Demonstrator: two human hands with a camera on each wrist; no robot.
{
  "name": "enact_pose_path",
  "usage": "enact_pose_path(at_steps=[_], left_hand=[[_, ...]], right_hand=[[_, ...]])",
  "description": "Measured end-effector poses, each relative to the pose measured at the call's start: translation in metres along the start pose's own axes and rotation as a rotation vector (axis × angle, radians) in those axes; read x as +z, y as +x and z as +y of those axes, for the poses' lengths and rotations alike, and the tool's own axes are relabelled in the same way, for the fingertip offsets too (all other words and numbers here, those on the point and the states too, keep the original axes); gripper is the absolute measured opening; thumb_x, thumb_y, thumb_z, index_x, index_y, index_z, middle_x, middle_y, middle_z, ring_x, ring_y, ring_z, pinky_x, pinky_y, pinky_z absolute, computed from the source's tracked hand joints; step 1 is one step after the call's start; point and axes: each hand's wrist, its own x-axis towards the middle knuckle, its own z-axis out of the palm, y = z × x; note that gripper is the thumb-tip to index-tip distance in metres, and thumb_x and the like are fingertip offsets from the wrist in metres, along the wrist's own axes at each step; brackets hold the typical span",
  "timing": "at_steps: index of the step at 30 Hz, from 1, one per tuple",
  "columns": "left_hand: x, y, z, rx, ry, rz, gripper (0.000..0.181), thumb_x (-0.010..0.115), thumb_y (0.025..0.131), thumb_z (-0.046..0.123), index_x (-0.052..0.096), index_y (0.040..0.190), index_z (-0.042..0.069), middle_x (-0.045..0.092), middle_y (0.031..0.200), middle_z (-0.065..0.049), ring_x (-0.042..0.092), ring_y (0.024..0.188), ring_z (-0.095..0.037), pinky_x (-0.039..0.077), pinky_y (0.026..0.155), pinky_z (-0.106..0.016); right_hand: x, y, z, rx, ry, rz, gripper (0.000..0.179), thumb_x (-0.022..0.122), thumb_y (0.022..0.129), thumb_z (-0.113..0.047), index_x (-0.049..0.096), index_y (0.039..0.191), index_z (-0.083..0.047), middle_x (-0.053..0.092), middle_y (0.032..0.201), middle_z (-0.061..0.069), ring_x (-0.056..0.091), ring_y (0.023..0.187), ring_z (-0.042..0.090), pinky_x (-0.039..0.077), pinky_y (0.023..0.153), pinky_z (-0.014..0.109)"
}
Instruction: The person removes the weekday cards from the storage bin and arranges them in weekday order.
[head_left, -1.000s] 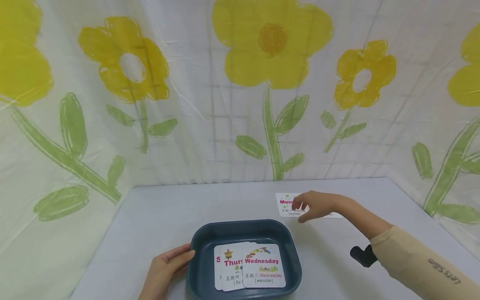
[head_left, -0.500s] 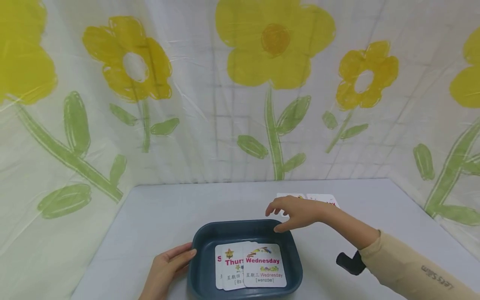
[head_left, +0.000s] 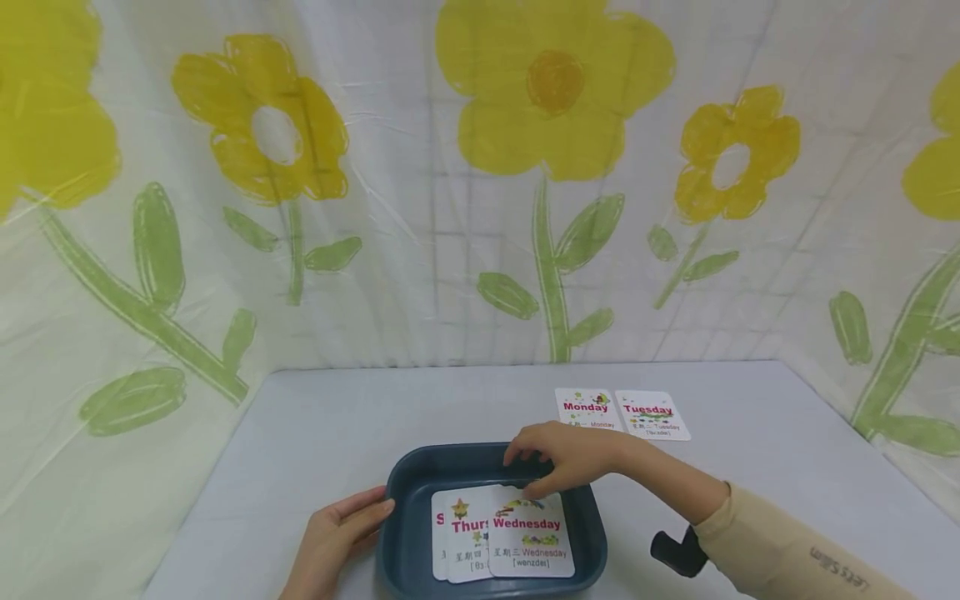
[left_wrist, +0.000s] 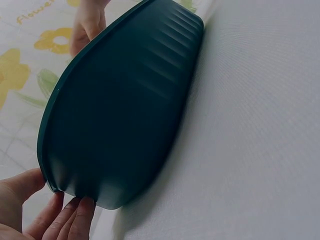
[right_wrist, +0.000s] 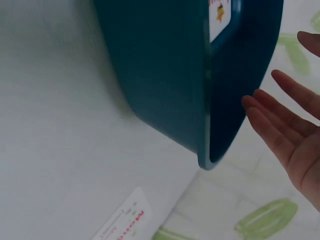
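Note:
A dark teal plastic basin stands at the front of the table. My left hand pinches its left rim, with the thumb on the edge and the fingers against the outer wall. Inside lie overlapping weekday cards: the Wednesday card on top, the Thursday card partly under it, and another starting with S. Over the basin's back right part hovers my right hand, fingers spread and holding nothing; it covers some of the back rim.
On the table behind the basin, a Monday card and a Tuesday card lie side by side. A flower-printed curtain rises at the table's back edge. A black wrist strap piece hangs below the right forearm.
My right hand has moved left and toward me, from above the Monday card to over the basin. The Monday and Tuesday cards are now largely uncovered. My left hand stays on the rim.

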Motion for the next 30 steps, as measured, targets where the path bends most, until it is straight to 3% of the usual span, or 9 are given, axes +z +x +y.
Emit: enact_pose_path(at_steps=[9,18,27,30], left_hand=[[0.000,0.001,-0.002,0.003,0.001,0.000,0.066,0.073,0.074,0.044,0.058,0.120,-0.001,0.062,0.118,-0.016,0.062,0.104,-0.026,0.053,0.084,-0.040],[0.000,0.002,-0.003,0.000,0.006,0.004,0.067,0.074,0.074,0.044,0.058,0.120,-0.002,0.060,0.120,-0.017,0.060,0.107,-0.028,0.053,0.085,-0.041],[0.000,0.001,-0.002,0.005,0.015,0.002,0.066,0.073,0.074,0.044,0.059,0.120,-0.002,0.061,0.120,-0.017,0.060,0.108,-0.028,0.053,0.085,-0.041],[0.000,0.001,-0.002,0.007,0.018,0.001,0.066,0.073,0.074,0.044,0.058,0.120,-0.002,0.060,0.120,-0.018,0.060,0.108,-0.028,0.053,0.085,-0.041]], right_hand=[[0.015,0.002,-0.001,0.022,-0.034,0.007,0.040,0.067,0.083,-0.035,0.060,0.116,-0.016,0.057,0.116,-0.007,0.051,0.104,0.007,0.047,0.089,0.025],[0.032,0.004,-0.003,0.070,-0.118,0.043,0.042,0.065,0.084,-0.035,0.058,0.120,-0.016,0.055,0.123,-0.003,0.050,0.116,0.014,0.046,0.097,0.033],[0.055,0.008,-0.006,0.124,-0.252,0.089,0.043,0.070,0.079,-0.040,0.060,0.116,-0.020,0.055,0.121,-0.003,0.056,0.098,0.008,0.052,0.087,0.028],[0.060,0.008,-0.007,0.134,-0.275,0.098,0.047,0.070,0.078,-0.043,0.060,0.118,-0.020,0.055,0.121,-0.002,0.056,0.099,0.010,0.051,0.088,0.030]])
